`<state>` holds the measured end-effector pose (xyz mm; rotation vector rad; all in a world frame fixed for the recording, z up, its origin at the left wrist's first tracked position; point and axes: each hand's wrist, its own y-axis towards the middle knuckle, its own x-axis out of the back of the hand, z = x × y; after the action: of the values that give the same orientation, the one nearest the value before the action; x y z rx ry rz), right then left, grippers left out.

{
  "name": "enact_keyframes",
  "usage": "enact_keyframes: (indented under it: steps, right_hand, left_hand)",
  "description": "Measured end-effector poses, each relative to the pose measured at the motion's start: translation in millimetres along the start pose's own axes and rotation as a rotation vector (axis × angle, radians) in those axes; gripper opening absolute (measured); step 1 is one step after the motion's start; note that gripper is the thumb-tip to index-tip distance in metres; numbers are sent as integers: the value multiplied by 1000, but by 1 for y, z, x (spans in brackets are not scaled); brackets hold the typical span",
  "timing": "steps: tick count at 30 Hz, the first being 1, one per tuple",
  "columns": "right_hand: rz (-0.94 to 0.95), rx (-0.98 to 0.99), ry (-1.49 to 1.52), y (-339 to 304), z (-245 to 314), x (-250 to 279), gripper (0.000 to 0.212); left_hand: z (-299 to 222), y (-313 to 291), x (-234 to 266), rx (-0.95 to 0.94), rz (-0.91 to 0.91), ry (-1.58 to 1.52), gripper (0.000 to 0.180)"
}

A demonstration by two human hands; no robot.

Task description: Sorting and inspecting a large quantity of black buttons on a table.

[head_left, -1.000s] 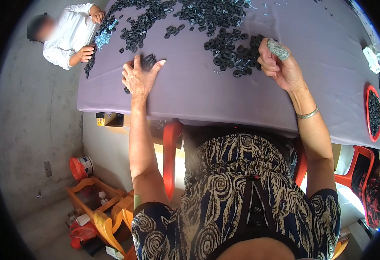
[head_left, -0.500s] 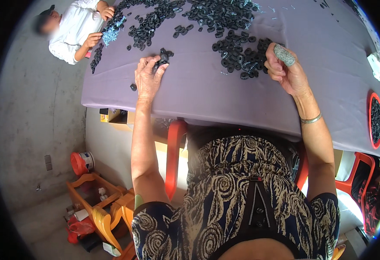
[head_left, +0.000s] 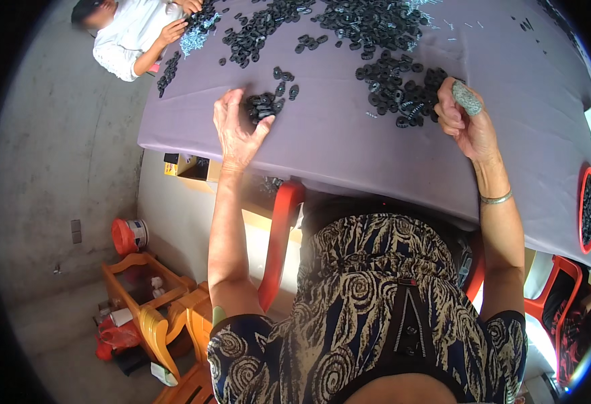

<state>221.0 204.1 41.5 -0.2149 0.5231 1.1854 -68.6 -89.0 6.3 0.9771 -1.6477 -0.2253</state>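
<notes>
My left hand point(head_left: 238, 135) rests at the left of the cloth-covered table, its thumb and fingers spread apart around a small cluster of black ring-like plastic parts point(head_left: 262, 108). A few loose black parts point(head_left: 280, 89) lie just beyond that cluster. On the right, my right hand point(head_left: 467, 121) is closed, with a grey speckled wrap point(head_left: 467, 98) on the thumb. Its curled fingers are beside a heap of black parts point(head_left: 393, 84), in which a few coil springs point(head_left: 413, 110) show. Whatever the right fingers pinch is hidden.
Larger piles of black parts point(head_left: 369, 27) spread over the far side of the purple tablecloth point(head_left: 349, 151), with small silvery pieces point(head_left: 422, 5) among them. A co-worker's hand point(head_left: 173, 31) works at the far left. A red basin point(head_left: 584, 236) of black parts stands at the right edge.
My left hand has opened from its grip, and the black parts now lie clustered and scattered beside it. My right hand stays closed by its heap. The whole view has shifted slightly.
</notes>
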Motion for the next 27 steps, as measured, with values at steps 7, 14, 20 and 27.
enact_keyframes:
  steps: [7, 14, 20, 27]
  right_hand:
    - [18, -9, 4, -2, -2, -1, 29]
    - [19, -11, 10, -1, -1, -5, 30]
    - [3, -18, 4, -2, -1, -7, 31]
    - [-7, -13, -14, -2, -2, -3, 33]
  left_hand:
    - [-21, -20, 9, 620, 94, 200, 123]
    - [-44, 10, -18, 645, 117, 225, 122]
    - [-25, 18, -43, 399, 82, 278, 75]
    - [-23, 18, -45, 289, 105, 67, 47]
